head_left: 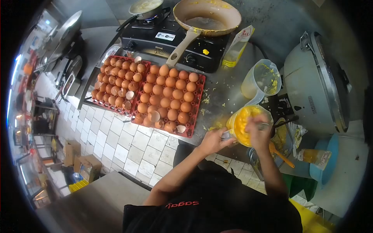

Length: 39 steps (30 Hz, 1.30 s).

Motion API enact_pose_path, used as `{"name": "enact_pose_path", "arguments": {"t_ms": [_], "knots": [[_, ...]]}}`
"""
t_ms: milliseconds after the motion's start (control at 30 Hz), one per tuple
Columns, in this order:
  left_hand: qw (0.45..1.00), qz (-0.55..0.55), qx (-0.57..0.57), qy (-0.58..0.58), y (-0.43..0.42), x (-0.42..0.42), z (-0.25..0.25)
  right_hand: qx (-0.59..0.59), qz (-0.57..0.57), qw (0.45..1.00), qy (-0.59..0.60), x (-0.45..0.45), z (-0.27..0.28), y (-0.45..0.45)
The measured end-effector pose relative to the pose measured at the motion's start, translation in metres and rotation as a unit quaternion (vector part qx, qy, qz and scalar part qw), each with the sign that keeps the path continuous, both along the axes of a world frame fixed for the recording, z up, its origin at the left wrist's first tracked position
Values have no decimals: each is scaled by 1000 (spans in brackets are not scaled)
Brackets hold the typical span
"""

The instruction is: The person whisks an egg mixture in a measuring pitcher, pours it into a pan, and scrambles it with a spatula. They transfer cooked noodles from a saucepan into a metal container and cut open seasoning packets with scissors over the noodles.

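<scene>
My left hand is wrapped round the handle of a clear jug that holds yellow beaten egg. Over the jug's mouth, my right hand is closed on a utensil; its lower part is hidden in the egg and by the hand. Behind this jug stands a second clear jug with yellow residue inside. Left of my hands lie two red trays, one with brown eggs and a few broken shells, the other with eggs and several opened shells.
A frying pan and a small pot sit on a black gas stove. A large lidded cooker stands at right. Near my right forearm are an orange-handled utensil and a glass tray. Scraps litter the counter.
</scene>
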<state>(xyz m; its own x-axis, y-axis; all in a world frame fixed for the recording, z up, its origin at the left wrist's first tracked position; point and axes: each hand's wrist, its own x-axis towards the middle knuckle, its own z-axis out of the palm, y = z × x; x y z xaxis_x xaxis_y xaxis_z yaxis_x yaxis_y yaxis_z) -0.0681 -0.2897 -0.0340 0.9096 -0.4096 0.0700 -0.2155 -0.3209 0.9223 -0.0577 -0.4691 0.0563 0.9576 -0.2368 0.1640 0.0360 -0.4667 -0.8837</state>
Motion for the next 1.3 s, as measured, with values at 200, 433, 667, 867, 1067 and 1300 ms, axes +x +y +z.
{"name": "enact_pose_path", "arguments": {"t_ms": [200, 433, 667, 867, 1067, 1300], "knots": [[999, 11, 25, -22, 1, -2, -2, -28, 12, 999, -25, 9, -3, -11], [1000, 10, -22, 6, 0, -1, 13, -43, 8, 993, -113, 15, 8, -11], [1000, -13, 13, 9, 3, -2, 9, 36, -3, 995, -90, 22, 5, -9], [998, -1, 57, -34, 49, 12, 59, 77, -37, 972, -220, 12, 15, 1], [935, 351, 34, -31, 183, 122, 101, 135, -117, 961, -212, 4, 23, 1], [716, 216, 653, -116, 403, 390, -6, 159, -202, 952, -167, 0, 28, 19]]}}
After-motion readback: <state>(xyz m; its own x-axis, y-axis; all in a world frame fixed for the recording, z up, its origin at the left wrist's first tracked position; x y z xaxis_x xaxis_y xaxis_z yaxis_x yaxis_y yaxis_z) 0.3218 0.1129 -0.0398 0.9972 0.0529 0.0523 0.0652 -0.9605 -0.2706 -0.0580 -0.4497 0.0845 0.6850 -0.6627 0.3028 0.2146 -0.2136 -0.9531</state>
